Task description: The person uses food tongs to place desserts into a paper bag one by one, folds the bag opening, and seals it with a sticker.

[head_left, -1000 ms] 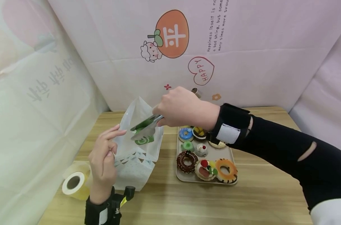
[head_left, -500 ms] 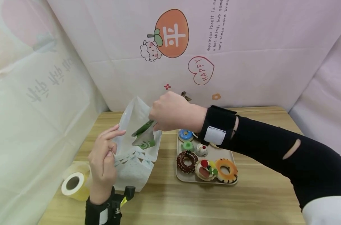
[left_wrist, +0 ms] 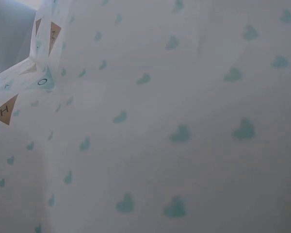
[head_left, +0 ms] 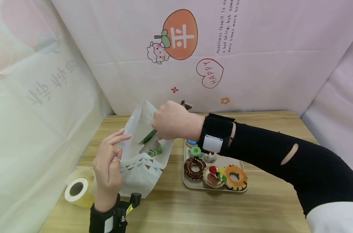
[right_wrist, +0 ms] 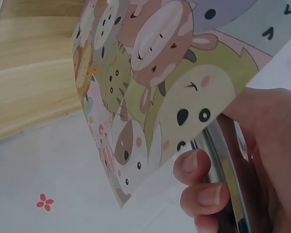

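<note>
Head view: the left hand [head_left: 108, 165] is pinching the near edge of a paper bag [head_left: 141, 181] between the thumb and a curled finger, as far as can be judged, with its upper fingers reaching straight along the bag's mouth. The right hand [head_left: 172, 121] is closing round a pair of tongs [head_left: 149, 148], its knuckles hiding most of the grip. At the tongs' tips, below the right hand, a green cake [head_left: 155, 150] is sitting within the bag's open mouth, apparently between the tips. A tray [head_left: 194, 184] of doughnuts and small cakes is lying beneath the right forearm on the counter [head_left: 194, 213]; a roll of tape [head_left: 84, 192] is resting beside the left hand, on its outer side.

Handling, in judgement: the cake is looking light and soft, likely yielding under a hard squeeze, while smooth metal may be giving little friction; gentle pressure across its middle should be suiting it. The bag is appearing thin and limp, prone to creasing, so its rim is offering the best hold.

Left wrist view: the bag's heart-printed paper is filling most of the picture; no fingers are showing.

Right wrist view: curled fingers are wrapping the tongs' metal handles, beside paper printed with cartoon animals, probably another face of the bag.
</note>
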`<move>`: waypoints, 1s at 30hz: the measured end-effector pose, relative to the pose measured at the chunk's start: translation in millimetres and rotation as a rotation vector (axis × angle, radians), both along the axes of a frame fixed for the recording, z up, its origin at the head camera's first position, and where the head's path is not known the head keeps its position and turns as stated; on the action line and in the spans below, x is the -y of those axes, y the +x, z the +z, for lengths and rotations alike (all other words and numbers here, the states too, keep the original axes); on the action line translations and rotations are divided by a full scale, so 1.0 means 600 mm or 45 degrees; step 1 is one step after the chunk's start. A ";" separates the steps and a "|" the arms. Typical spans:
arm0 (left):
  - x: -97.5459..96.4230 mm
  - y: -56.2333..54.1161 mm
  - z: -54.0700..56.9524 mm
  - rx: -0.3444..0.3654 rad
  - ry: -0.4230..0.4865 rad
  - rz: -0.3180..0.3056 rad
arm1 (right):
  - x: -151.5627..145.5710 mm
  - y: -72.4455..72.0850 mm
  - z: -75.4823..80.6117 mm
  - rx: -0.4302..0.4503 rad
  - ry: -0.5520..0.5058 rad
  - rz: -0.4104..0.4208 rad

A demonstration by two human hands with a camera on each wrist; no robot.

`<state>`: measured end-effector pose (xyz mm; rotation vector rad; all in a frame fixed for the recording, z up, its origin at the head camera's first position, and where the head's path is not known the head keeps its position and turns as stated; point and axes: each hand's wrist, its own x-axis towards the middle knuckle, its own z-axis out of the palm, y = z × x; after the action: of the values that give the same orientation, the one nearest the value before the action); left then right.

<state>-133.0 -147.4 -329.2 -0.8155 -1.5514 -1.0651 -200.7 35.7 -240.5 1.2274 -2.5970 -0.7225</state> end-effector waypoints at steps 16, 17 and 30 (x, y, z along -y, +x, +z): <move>-0.003 -0.002 -0.003 0.041 0.087 0.057 | -0.017 0.002 -0.001 -0.027 -0.071 -0.021; -0.003 -0.002 -0.002 0.040 0.088 0.058 | -0.021 0.003 0.000 -0.035 -0.099 -0.014; -0.002 -0.001 -0.001 0.048 0.058 0.075 | -0.074 0.014 0.027 0.015 -0.271 -0.071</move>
<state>-133.4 -146.3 -329.7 -0.7178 -1.5677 -1.0744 -192.2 80.0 -224.1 1.1033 -2.6451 -0.4344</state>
